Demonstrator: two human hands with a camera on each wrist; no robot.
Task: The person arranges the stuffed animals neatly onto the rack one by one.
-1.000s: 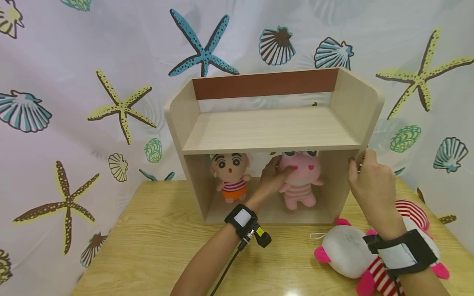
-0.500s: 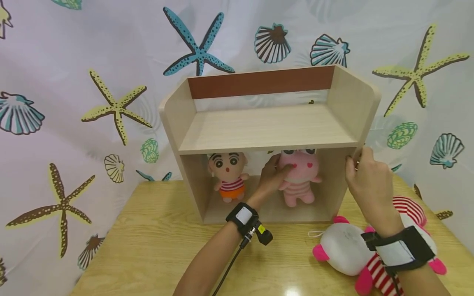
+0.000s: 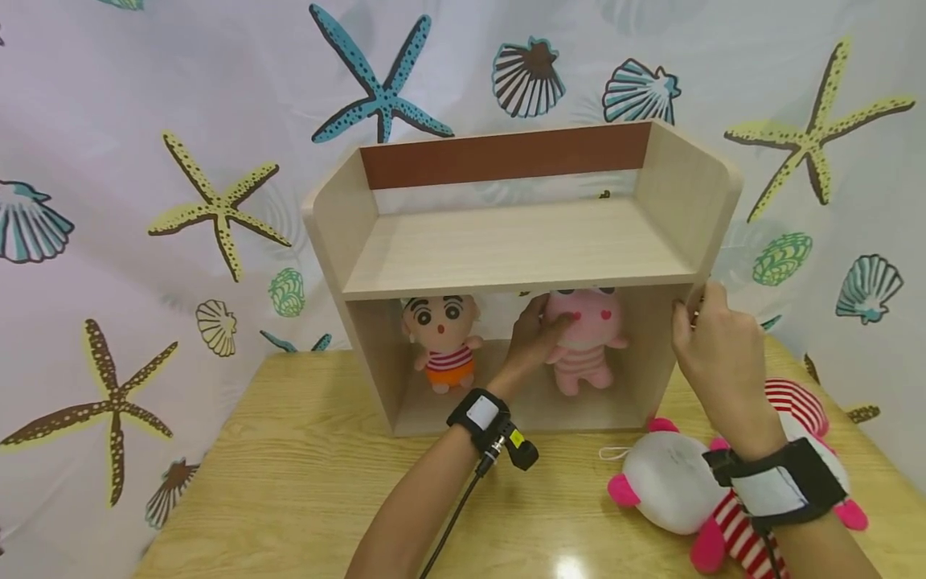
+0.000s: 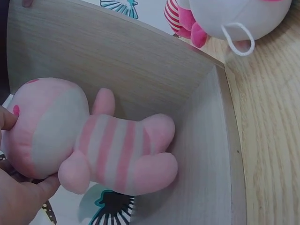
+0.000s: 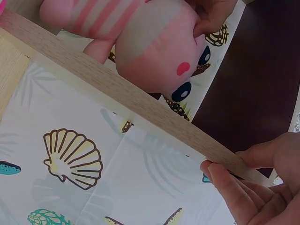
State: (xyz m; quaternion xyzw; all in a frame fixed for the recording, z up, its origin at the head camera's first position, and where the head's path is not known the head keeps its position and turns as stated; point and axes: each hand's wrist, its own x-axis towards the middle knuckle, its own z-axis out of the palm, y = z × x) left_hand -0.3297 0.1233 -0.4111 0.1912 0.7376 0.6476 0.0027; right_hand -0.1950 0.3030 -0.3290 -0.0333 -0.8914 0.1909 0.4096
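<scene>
Inside the lower bay of a pale wooden shelf (image 3: pixel 521 251), a pink plush toy (image 3: pixel 583 354) with a striped belly and heart cheeks stands near the right wall. My left hand (image 3: pixel 534 336) grips its head from the left, thumb across the cheek and fingers behind. In the left wrist view the plush toy (image 4: pixel 112 150) has its feet close to the shelf floor. My right hand (image 3: pixel 719 346) pinches the front edge of the shelf's right side panel (image 5: pixel 140 108), thumb inside and fingers outside. A boy doll (image 3: pixel 443 342) in orange shorts stands at the left of the same bay.
A white-and-pink plush (image 3: pixel 669 482) lies on the wooden table (image 3: pixel 289 474) before the shelf's right corner, partly behind my right forearm. Another plush with a red-striped hat (image 3: pixel 799 406) lies behind that forearm. A patterned curtain (image 3: pixel 239 80) hangs behind the shelf.
The head view has shifted slightly, so the shelf appears a little higher and further left. Both hands keep their holds on the plush toy and the side panel.
</scene>
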